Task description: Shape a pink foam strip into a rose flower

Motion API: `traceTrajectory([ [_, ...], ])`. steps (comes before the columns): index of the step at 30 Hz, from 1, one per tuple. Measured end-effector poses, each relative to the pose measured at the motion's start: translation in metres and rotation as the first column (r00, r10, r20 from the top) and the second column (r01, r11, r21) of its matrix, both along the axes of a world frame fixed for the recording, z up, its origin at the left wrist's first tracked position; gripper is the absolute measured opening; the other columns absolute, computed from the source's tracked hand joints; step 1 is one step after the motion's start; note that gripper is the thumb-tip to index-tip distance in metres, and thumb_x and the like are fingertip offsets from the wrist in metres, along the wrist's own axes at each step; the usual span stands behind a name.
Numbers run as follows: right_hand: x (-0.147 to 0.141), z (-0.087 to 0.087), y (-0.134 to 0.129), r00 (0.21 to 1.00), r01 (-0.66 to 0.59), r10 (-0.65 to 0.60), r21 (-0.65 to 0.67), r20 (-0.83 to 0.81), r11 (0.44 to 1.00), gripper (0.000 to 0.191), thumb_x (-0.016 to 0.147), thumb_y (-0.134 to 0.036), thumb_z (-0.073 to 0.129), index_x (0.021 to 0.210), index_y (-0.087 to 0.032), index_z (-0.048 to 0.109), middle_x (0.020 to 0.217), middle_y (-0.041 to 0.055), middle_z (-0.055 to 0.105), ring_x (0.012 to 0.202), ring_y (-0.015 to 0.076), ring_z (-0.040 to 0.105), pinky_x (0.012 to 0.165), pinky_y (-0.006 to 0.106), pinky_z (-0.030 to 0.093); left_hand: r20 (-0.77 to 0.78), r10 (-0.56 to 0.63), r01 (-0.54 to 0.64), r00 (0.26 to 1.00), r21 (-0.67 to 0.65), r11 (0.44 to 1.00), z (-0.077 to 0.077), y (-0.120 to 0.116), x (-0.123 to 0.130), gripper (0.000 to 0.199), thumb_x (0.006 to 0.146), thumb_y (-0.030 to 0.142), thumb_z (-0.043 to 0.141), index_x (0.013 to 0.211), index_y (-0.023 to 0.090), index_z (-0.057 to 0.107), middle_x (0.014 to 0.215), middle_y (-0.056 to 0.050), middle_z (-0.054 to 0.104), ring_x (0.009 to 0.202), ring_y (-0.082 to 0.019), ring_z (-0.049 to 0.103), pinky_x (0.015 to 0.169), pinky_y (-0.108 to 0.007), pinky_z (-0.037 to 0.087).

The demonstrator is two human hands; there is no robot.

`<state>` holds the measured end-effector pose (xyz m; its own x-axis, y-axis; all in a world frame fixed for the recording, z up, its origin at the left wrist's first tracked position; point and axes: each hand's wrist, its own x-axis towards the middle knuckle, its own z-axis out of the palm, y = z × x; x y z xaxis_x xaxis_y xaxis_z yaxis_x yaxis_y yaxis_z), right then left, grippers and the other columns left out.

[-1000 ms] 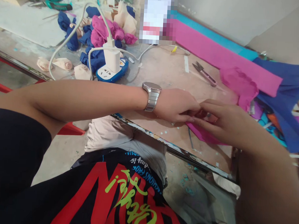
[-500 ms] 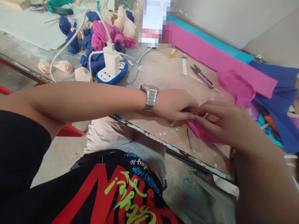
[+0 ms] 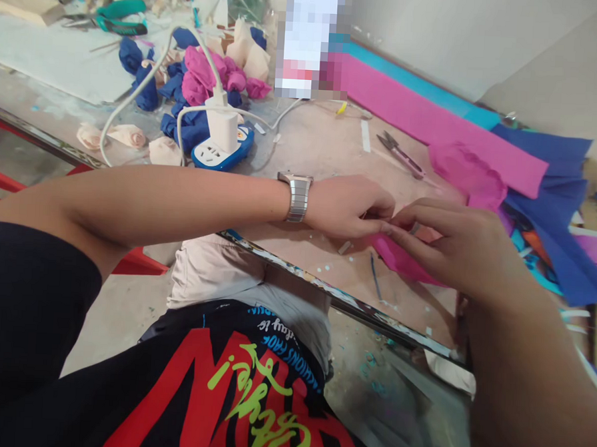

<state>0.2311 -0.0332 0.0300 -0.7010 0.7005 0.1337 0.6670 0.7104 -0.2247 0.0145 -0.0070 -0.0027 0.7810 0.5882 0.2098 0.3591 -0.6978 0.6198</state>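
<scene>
My left hand (image 3: 347, 203), with a metal watch (image 3: 298, 198) on the wrist, is closed in a pinch at the table's front part. My right hand (image 3: 451, 235) meets it fingertip to fingertip, its thumb and fingers also pinched. Between and below the fingers hangs a piece of pink crepe paper (image 3: 409, 264), its left end held where the fingertips come together. The fingers hide most of that end. A thin dark stick (image 3: 375, 275) and a small pale scrap (image 3: 344, 247) lie on the table close by.
Small scissors (image 3: 401, 155) lie behind my hands, beside a long pink paper strip (image 3: 439, 117) and blue paper (image 3: 555, 190). Left are a power strip (image 3: 223, 147) with a white cable, rolled paper flowers (image 3: 201, 75) and green-handled pliers (image 3: 122, 17). A blurred screen (image 3: 308, 37) stands at the back.
The view has shifted very slightly. Both hands stay pinched together on the pink crepe paper, with only a small movement of the fingers.
</scene>
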Motion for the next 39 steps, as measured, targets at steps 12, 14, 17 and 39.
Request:
traceTrajectory([
  [12,0.0052,-0.0035,0.0023,0.998,0.067,-0.065,0.086,-0.026,0.994,0.026,0.091,-0.043,0.062,0.076,-0.022,0.065,0.071,0.0014,0.068,0.063,0.0179,0.061,0.057,0.03,0.04,0.005,-0.014,0.014,1.0,-0.009,1.0,0.0039,-0.0005,-0.0018,0.032,0.093,0.036,0.051,0.092,0.017,0.077,0.076,-0.005,0.073,0.063,-0.013,0.057,0.063,-0.027,0.039],
  [14,0.0054,-0.004,0.0028,0.997,0.07,-0.069,0.079,-0.02,0.994,0.026,0.09,-0.043,0.061,0.075,-0.022,0.065,0.071,0.0019,0.069,0.063,0.0187,0.062,0.057,0.03,0.04,0.001,-0.016,0.016,1.0,-0.01,1.0,0.0043,-0.0009,-0.0021,0.033,0.093,0.037,0.051,0.092,0.016,0.077,0.078,-0.006,0.074,0.064,-0.013,0.057,0.063,-0.027,0.039],
  [17,0.005,-0.0041,0.0032,0.997,0.074,-0.072,0.078,-0.019,0.994,0.027,0.09,-0.044,0.061,0.075,-0.023,0.064,0.071,0.0023,0.069,0.064,0.0195,0.062,0.058,0.031,0.041,0.0,-0.02,0.02,1.0,-0.011,1.0,0.0044,-0.0013,-0.0025,0.035,0.093,0.038,0.051,0.093,0.017,0.078,0.078,-0.006,0.075,0.063,-0.013,0.058,0.062,-0.028,0.038],
  [39,0.0025,-0.0031,0.0024,0.999,-0.036,0.038,0.074,-0.024,0.997,0.028,0.094,-0.041,0.061,0.076,-0.021,0.064,0.071,0.0021,0.067,0.063,0.0172,0.06,0.058,0.03,0.041,-0.014,-0.024,0.025,1.0,0.024,0.999,0.0004,-0.0009,-0.0011,0.029,0.093,0.036,0.053,0.091,0.017,0.075,0.081,-0.005,0.075,0.069,-0.015,0.062,0.064,-0.028,0.038],
])
